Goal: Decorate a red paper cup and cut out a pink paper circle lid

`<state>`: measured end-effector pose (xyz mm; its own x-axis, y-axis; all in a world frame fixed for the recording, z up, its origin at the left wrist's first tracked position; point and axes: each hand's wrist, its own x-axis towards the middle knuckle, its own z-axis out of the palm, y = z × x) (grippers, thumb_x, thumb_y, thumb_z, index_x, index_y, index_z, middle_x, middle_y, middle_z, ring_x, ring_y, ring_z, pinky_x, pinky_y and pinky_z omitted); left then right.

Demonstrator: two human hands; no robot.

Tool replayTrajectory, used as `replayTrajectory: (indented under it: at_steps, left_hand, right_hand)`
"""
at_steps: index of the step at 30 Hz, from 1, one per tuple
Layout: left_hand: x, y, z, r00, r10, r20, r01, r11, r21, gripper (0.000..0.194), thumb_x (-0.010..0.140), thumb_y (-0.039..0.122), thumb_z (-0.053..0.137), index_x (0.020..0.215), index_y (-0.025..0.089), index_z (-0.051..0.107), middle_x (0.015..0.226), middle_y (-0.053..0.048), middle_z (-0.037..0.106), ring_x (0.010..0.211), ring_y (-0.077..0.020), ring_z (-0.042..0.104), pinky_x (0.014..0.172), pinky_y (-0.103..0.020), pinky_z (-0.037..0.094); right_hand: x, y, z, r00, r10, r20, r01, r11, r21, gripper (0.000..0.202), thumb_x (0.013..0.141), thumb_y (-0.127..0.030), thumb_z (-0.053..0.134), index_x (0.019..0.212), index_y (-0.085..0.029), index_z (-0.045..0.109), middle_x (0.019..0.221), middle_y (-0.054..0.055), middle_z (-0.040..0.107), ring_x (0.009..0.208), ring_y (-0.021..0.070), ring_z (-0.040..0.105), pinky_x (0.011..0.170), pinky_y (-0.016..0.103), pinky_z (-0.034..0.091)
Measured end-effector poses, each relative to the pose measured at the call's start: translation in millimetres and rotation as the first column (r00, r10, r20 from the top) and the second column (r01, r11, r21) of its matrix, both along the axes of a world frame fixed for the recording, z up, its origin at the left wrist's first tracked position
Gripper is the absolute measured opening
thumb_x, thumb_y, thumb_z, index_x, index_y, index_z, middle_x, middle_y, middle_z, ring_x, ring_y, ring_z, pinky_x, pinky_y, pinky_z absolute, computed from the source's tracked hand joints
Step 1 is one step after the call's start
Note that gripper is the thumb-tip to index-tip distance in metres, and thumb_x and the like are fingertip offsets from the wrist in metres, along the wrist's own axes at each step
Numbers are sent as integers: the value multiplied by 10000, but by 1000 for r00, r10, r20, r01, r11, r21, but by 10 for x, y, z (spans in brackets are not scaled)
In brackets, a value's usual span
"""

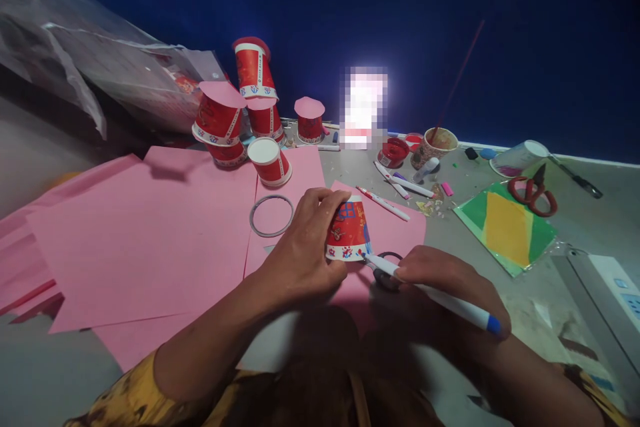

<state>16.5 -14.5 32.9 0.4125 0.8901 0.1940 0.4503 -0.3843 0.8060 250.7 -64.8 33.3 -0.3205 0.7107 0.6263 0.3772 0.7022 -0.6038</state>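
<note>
My left hand (315, 240) is closed around a red paper cup (350, 223), fingers over its narrow top and thumb by its wide white rim. Small red and blue marks decorate that rim, and blue lines show on the red wall. In my right hand (445, 273) is a white marker (460, 310) with a blue end, its tip touching the cup's rim or very close to it. Dark-handled scissors (384, 277) lie beneath the marker, partly hidden. Under the cup spreads pink paper (395, 233), where a red-and-white marker (383, 203) rests.
Several red cups (220, 113) with pink tops stand stacked at the back left. A grey ring (271, 215) lies left of my hands. Rightward are a red paint jar (393, 152), a stained cup (440, 140), red-handled scissors (533, 195) and a green-yellow packet (507, 227). A bright blurred screen (367, 103) stands behind.
</note>
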Motion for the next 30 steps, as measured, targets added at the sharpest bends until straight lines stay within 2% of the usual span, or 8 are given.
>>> replayTrajectory:
  at_steps: [7,15,21,24,30]
  left_hand:
    - [-4,-10,-22,1000,5,-21,-4,1000,25,778,749,181,670,1480,263,418,1386,-117,452,1337,-314,514,1161,-580,487]
    - [-1,-4,-17,1000,9,-17,-8,1000,15,782,737,187,677,1469,276,419,1389,-116,455,1343,-322,520,1166,-588,485]
    - [2,-11,-25,1000,-6,-7,6,1000,24,752,763,214,697,1459,300,425,1367,-104,463,1318,-328,523,1116,-585,520]
    - [5,-30,-27,999,-21,-25,22,999,33,792,743,161,683,1470,308,405,1380,-107,456,1334,-333,511,1080,-568,546]
    - [3,-54,-32,997,-40,-59,42,998,43,887,672,67,628,1484,313,372,1419,-113,434,1378,-339,490,1107,-574,537]
  right_hand:
    - [15,18,34,999,-2,38,1,1000,23,216,918,-81,659,1059,-230,726,799,47,799,672,213,772,579,310,599]
    - [21,-17,-21,999,-22,23,22,1000,0,210,902,-84,702,1056,-226,716,823,40,800,719,208,777,625,312,618]
    - [-10,16,88,998,-41,54,38,998,43,201,907,-62,654,1008,-227,711,753,36,778,626,195,746,574,295,601]
    - [-13,33,98,999,-26,45,25,999,29,212,895,-64,659,1014,-227,724,750,39,787,614,199,749,559,292,597]
    - [3,18,35,999,12,31,-12,1000,-4,179,923,-102,673,1032,-230,733,777,44,799,674,218,779,587,311,620]
